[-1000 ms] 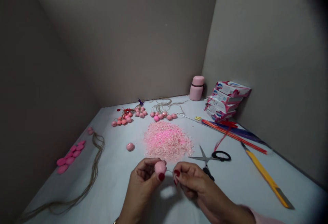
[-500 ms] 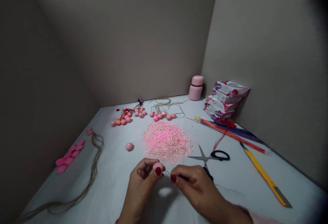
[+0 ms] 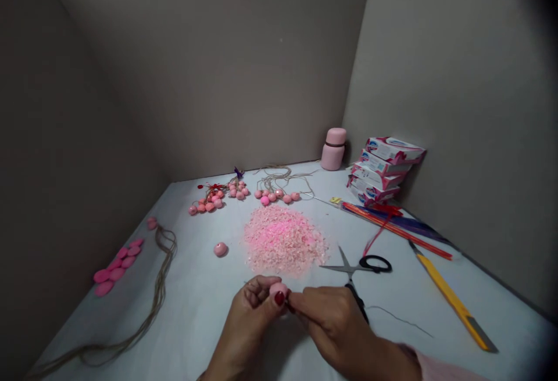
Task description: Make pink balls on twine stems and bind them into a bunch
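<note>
Bead [image 3: 278, 290], pink, sits pinched in the left hand [image 3: 250, 311] just above the table [image 3: 196, 311], steadied so the right hand [image 3: 331, 323], fingertips pinched shut on something too fine to see, meets it from three o'clock.

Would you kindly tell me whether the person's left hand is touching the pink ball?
Touching. The head view shows the left hand pinching the pink ball between its thumb and fingers, with no gap visible.
</note>
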A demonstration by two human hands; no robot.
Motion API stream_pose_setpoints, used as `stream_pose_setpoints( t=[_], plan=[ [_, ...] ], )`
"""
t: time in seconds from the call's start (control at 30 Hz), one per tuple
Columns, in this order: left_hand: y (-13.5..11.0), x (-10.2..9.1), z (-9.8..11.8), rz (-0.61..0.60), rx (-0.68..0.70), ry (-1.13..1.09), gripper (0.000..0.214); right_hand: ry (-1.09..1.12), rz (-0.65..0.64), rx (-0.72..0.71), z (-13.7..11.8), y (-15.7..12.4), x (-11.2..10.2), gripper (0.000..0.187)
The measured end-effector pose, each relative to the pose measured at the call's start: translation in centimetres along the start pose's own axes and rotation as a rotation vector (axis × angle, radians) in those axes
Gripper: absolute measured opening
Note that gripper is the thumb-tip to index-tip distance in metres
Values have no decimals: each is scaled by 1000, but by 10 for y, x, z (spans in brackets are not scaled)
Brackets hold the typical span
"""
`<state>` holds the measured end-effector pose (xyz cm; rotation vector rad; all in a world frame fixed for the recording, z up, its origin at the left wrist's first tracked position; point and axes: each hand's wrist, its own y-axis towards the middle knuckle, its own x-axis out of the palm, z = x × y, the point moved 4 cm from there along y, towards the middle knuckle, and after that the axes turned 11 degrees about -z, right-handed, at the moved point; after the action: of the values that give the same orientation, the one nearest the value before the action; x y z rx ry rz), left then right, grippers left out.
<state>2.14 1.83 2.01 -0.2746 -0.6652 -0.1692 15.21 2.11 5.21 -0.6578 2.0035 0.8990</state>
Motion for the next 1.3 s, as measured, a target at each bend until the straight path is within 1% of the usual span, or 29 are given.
stream_pose_setpoints(
  t=[0.03,0.07,0.13,0.2,0.3,0.4,0.43,0.57,0.7,0.83,0.9,0.97,1.03,1.1,1.2,1.3],
  plan=[
    [0,0,0,4,1,15,24,72,-13,32,2,0,1,26],
    [-1,-2,2,35,11,16,22,123,-24,59,3,0,2,26],
    [-3,-4,7,113,48,0,18,178,-34,90,3,-1,3,25],
    [-5,-4,12,159,83,-24,14,204,-42,111,3,-2,3,25],
    [-4,-1,15,124,83,-21,12,210,-38,128,3,-2,2,27],
    [-2,1,12,65,62,-34,10,174,-14,95,1,-1,1,26],
    [-1,0,12,68,66,-50,10,155,-3,81,1,-1,0,26],
    [-2,-8,15,161,106,-158,9,121,35,64,-1,0,-6,27],
    [-3,-12,18,168,91,-242,18,142,48,55,-4,-1,-10,28],
    [-3,-15,20,231,76,-330,23,159,86,47,-5,-2,-13,27],
    [-2,-15,21,220,60,-385,24,165,132,31,-6,-1,-17,27],
    [-3,-14,22,181,45,-432,30,173,165,27,-7,-1,-20,27],
    [-3,-13,23,127,42,-472,39,179,178,37,-8,0,-23,28],
    [-4,-12,24,100,45,-497,45,176,188,43,-10,-1,-24,28],
    [-5,-12,24,133,42,-514,46,162,206,22,-13,-2,-25,26],
    [-5,-12,24,183,40,-527,41,152,183,17,-14,-4,-23,27]
  ],
)
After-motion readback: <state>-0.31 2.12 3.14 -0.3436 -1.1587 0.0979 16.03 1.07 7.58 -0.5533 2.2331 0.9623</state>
